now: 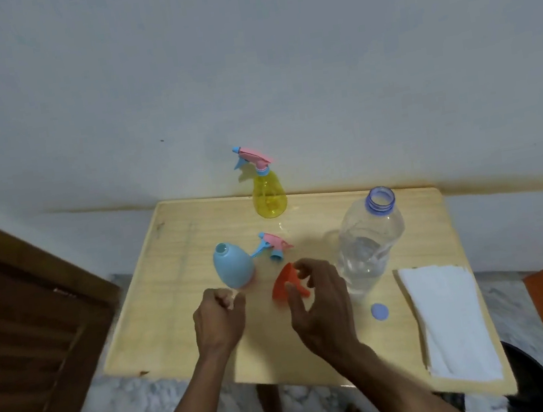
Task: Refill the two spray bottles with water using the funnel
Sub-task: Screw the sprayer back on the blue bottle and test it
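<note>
Two spray bottles (269,199) (235,266), one funnel (282,281), one water bottle (369,234), one cap (379,312), one cloth (447,315)

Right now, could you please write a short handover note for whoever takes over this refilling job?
Left hand: empty fist beside the blue spray bottle.
Right hand: grips the orange funnel.
Blue bottle stands uncapped; its sprayer head lies beside it. Yellow spray bottle at the back, head on. Water bottle open, its cap beside it.
Done: blue bottle opened. Left: seat funnel, fill blue, open and fill yellow, refit heads.
</note>
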The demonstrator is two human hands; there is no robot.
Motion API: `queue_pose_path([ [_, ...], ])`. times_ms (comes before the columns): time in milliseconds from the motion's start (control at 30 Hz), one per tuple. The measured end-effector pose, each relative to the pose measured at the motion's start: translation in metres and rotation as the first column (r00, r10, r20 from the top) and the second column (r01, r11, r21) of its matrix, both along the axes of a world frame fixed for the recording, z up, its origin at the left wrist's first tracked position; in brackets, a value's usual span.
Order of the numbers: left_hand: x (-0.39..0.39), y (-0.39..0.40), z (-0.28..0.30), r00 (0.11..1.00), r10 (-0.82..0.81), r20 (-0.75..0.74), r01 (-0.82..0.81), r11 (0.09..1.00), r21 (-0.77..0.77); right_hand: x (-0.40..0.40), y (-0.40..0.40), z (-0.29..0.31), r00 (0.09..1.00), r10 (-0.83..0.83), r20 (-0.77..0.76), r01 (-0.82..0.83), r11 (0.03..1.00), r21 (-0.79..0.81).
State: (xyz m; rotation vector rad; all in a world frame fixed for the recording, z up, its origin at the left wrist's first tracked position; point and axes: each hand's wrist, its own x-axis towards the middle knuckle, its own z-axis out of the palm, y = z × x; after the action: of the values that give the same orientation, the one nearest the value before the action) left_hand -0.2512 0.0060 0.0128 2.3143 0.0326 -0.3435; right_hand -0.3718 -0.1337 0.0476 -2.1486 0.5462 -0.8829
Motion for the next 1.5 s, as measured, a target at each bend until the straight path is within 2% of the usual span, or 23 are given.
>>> queue_pose_path([
  [100,0.022,0.011,-0.008,0.999,-0.029,0.025,0.028,0.999,0.017,0.042,-0.004,-0.007,0.982,-0.017,-0.188,0.027,0.999,0.046],
  [167,0.038,0.015,-0.012,0.995,-0.083,0.058,0.083,0.997,0.002,0.070,-0.013,-0.014,0.930,-0.036,-0.367,0.067,0.995,0.071],
  [267,0.057,0.017,-0.015,0.983,-0.177,0.052,0.179,0.982,-0.053,0.105,-0.030,-0.021,0.793,-0.044,-0.607,0.112,0.991,0.074],
  [367,0.072,0.015,-0.022,0.959,-0.269,0.088,0.279,0.952,-0.125,0.129,-0.042,-0.028,0.631,-0.062,-0.773,0.174,0.983,0.064],
  [500,0.091,0.012,-0.029,0.939,-0.329,0.099,0.343,0.914,-0.217,0.149,-0.043,-0.047,0.494,-0.050,-0.868,0.247,0.965,0.085],
  [633,0.100,0.014,-0.031,0.917,-0.380,0.124,0.399,0.885,-0.238,0.158,-0.040,-0.061,0.460,-0.051,-0.887,0.359,0.924,0.132],
  [867,0.110,0.016,-0.036,0.884,-0.448,0.131,0.467,0.845,-0.260,0.168,-0.041,-0.073,0.517,-0.076,-0.853,0.492,0.841,0.224],
  [1067,0.110,0.010,-0.037,0.880,-0.460,0.119,0.474,0.834,-0.283,0.173,-0.051,-0.051,0.710,-0.105,-0.696,0.508,0.761,0.404],
  [1233,0.105,0.014,-0.038,0.904,-0.416,0.099,0.424,0.842,-0.334,0.168,-0.050,-0.012,0.840,-0.081,-0.536,0.427,0.708,0.562],
  [1333,0.097,0.019,-0.038,0.926,-0.361,0.112,0.377,0.859,-0.347,0.157,-0.043,0.009,0.907,-0.054,-0.417,0.326,0.716,0.618],
  [1500,0.074,0.027,-0.034,0.958,-0.267,0.107,0.288,0.885,-0.366,0.140,-0.026,0.052,0.995,-0.057,-0.083,0.097,0.759,0.644],
])
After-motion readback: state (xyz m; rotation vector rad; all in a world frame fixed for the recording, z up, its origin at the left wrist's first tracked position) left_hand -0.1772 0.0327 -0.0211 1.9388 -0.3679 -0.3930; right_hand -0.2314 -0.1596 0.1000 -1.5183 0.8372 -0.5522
